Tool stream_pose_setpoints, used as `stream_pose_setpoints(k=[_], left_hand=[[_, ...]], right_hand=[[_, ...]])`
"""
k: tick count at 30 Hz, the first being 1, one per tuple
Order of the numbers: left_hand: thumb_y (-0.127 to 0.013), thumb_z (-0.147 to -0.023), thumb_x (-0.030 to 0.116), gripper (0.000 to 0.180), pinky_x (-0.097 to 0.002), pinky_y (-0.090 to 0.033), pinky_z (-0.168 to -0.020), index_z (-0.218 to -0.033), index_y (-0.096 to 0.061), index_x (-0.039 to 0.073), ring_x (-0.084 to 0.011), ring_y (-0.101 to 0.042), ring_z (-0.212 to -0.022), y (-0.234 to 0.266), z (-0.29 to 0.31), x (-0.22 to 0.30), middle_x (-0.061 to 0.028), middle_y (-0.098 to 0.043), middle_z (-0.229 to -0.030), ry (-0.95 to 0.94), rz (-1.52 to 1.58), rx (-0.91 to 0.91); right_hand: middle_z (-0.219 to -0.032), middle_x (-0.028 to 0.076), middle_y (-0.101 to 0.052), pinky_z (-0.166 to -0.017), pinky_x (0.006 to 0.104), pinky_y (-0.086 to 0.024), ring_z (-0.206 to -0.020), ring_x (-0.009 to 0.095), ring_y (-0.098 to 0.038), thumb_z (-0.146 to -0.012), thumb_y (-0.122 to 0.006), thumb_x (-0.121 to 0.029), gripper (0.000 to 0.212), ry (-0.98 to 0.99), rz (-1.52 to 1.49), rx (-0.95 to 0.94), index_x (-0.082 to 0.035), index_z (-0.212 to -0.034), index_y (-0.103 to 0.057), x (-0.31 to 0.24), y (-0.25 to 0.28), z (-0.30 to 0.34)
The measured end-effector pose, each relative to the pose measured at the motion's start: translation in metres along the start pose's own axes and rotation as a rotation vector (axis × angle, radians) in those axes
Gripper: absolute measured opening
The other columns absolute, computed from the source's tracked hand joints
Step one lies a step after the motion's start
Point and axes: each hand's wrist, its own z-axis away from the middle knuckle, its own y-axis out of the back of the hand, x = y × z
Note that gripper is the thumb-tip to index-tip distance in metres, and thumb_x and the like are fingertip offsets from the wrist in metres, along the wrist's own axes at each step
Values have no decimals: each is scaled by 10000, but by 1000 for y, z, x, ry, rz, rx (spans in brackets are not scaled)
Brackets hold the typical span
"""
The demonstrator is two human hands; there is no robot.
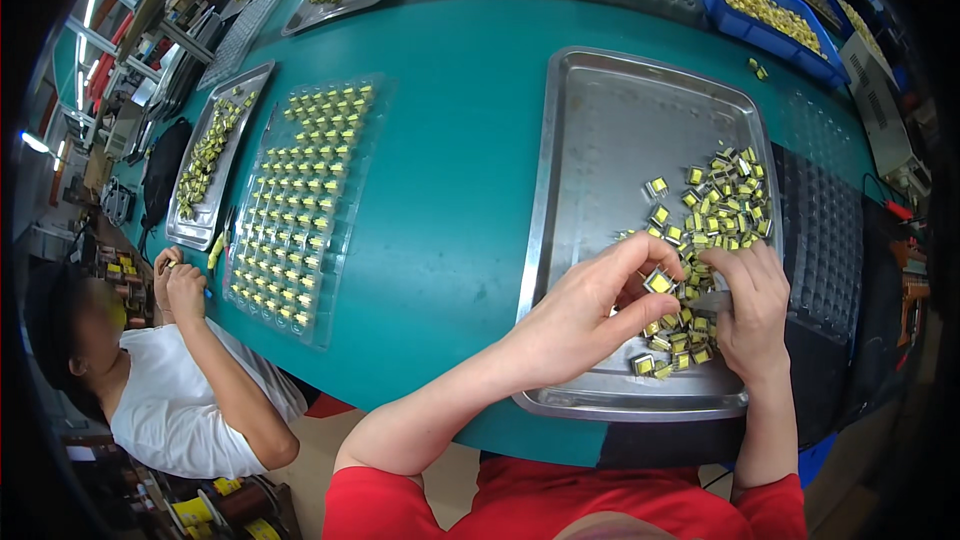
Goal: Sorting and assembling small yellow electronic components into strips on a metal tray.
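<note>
A metal tray [640, 70] lies before me with a heap of small yellow-wrapped transformers [725, 202] on its right side. Over the heap, my left hand [610, 300] pinches one small transformer [658, 282] between thumb and fingers. Close beside it, my right hand [752, 308] is closed around a flat grey metal blade-like tool [708, 301], whose tip points toward the left hand. The tool's exact kind is hard to make out, as the fingers cover its rear part. Loose transformers [680, 352] lie under and in front of both hands.
Left on the green table [440, 170] lies a clear plastic tray [300, 190] filled with rows of yellow parts. Another person [200, 380] works there beside a second metal tray [205, 155]. A blue bin [765, 10] of yellow parts stands far right; empty-celled plastic trays [820, 240] lie right.
</note>
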Motion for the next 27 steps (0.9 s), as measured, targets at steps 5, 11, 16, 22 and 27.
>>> stream_pose_setpoints(k=[5,11,16,22,27], left_hand=[[-672,-915,55,252,-248,-496,-756,-1142,-564,42,-80,-569,-815,-8,0,-3,-19,-607,-1022,-105,-93,48],[-762,-833,52,334,-262,-516,-690,-1106,-569,36,-118,-616,-776,-13,-2,-11,-54,-632,-977,-154,-108,192],[-781,-814,10,414,-232,-495,-726,-1134,-518,11,-91,-605,-838,-14,-3,-12,-58,-614,-982,-126,-6,253],[-740,-847,-14,306,-236,-495,-758,-1085,-549,-2,-87,-614,-880,-14,-8,-17,-40,-631,-981,-102,-25,173],[-699,-886,-12,307,-250,-499,-803,-1153,-546,-2,-92,-617,-907,-17,-5,-16,-44,-626,-1013,-88,56,180]], right_hand=[[-790,123,-585,-661,415,-418,-724,319,-517,-611,-556,119,392,-13,10,8,-4,-977,-630,0,4,3],[-842,155,-576,-719,447,-433,-816,366,-546,-623,-509,126,394,-138,33,-11,-14,-977,-614,-4,5,5],[-847,111,-586,-768,404,-436,-841,313,-544,-697,-546,85,344,-138,66,-36,-33,-1008,-630,-2,4,5],[-845,92,-585,-770,385,-436,-839,272,-549,-767,-582,-39,241,-112,94,-41,-20,-1001,-636,-1,5,10],[-853,94,-591,-771,381,-431,-838,276,-551,-781,-576,-34,246,-117,66,-50,-23,-1018,-642,0,3,11]])
